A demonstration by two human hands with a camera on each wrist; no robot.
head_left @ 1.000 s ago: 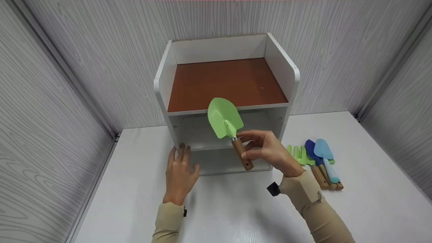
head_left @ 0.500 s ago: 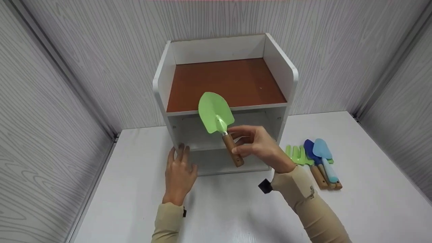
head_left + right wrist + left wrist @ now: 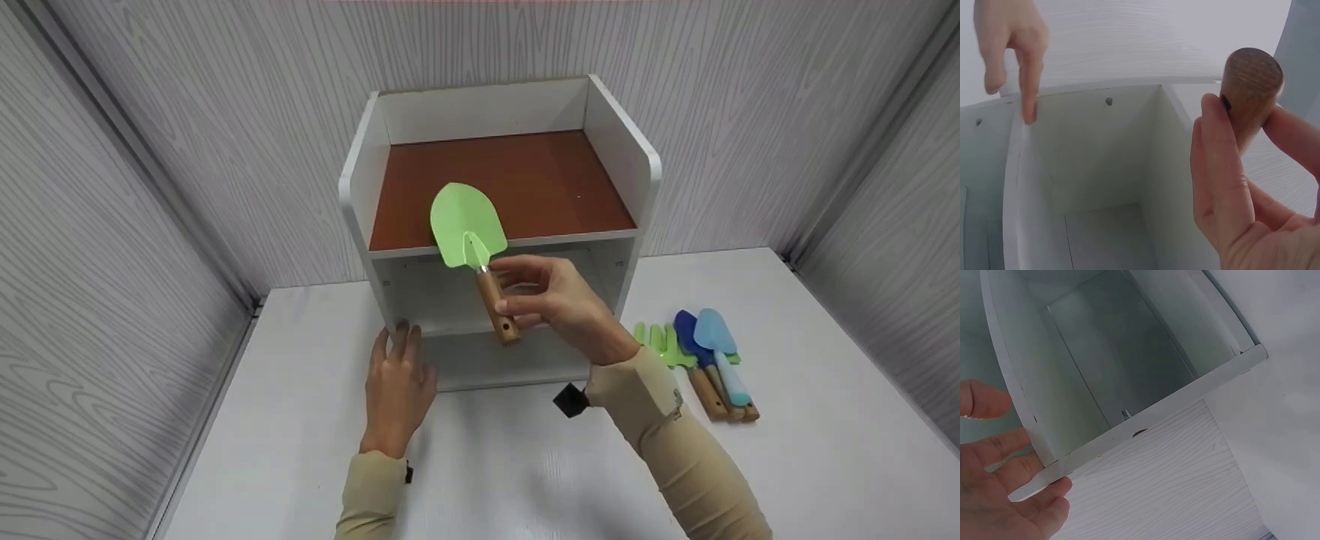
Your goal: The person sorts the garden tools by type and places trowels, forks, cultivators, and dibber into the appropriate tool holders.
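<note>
My right hand (image 3: pixel 559 307) pinches the brown wooden handle of a green garden trowel (image 3: pixel 466 221) between thumb and fingers. The blade points up and slightly left, in front of the upper edge of a small white shelf unit (image 3: pixel 646 180). In the right wrist view the butt of the trowel handle (image 3: pixel 1253 73) stands out above the fingers. My left hand (image 3: pixel 397 390) rests against the shelf's left side panel, by the middle board. The left wrist view shows the left hand (image 3: pixel 994 478) with fingers on both sides of the panel's edge (image 3: pixel 1089 453), thumb apart.
Right of the shelf, several hand tools lie bunched on the white table (image 3: pixel 247 420): a green fork (image 3: pixel 664 345), a dark blue trowel (image 3: pixel 690 334), a light blue trowel (image 3: pixel 716 334). The shelf has a red-brown top (image 3: pixel 502 180). Pale wood-grain walls (image 3: pixel 225 97) surround the table.
My right hand has carried the green trowel to the left and up, its blade now overlapping the red-brown top. The left hand has stayed at the shelf's side.
</note>
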